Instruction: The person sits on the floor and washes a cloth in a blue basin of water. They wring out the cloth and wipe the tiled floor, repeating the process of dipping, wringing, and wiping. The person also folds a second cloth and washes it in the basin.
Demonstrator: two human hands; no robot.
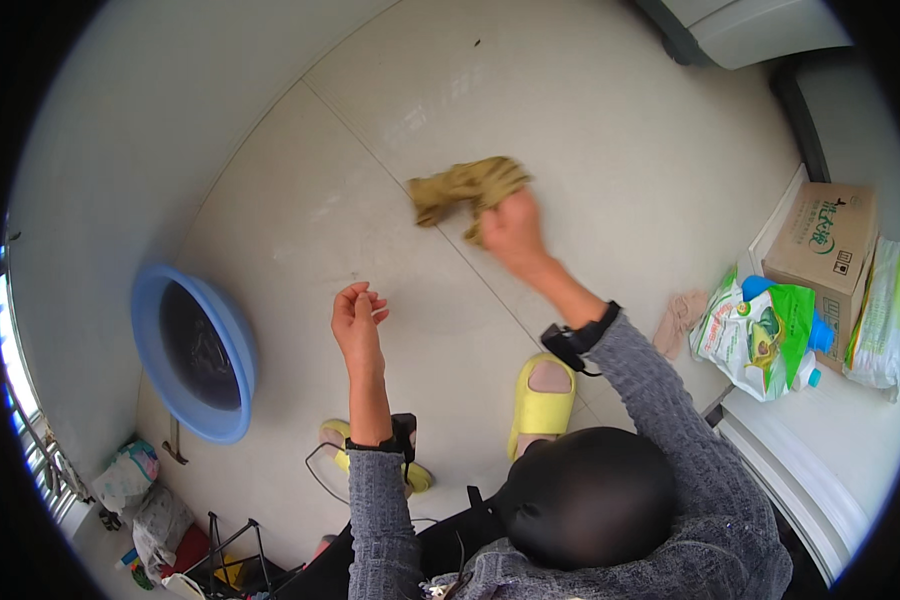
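Observation:
My right hand [514,229] grips one end of a crumpled olive-brown cloth [469,187], which hangs or lies over the tiled floor; whether it touches the tiles I cannot tell. Both the cloth and this hand are slightly blurred. Lower and to the left, my left hand [358,311] holds nothing, its fingers loosely curled and partly apart. Left of it stands a blue plastic basin [244,367] with dark water inside.
A hammer [174,444] lies by the basin, near plastic bags [127,474] and a black folding frame [234,551]. On the right are a cardboard box [825,225], a green-white bag [754,337] and a pinkish cloth [679,322]. Yellow slippers [544,405] are on my feet.

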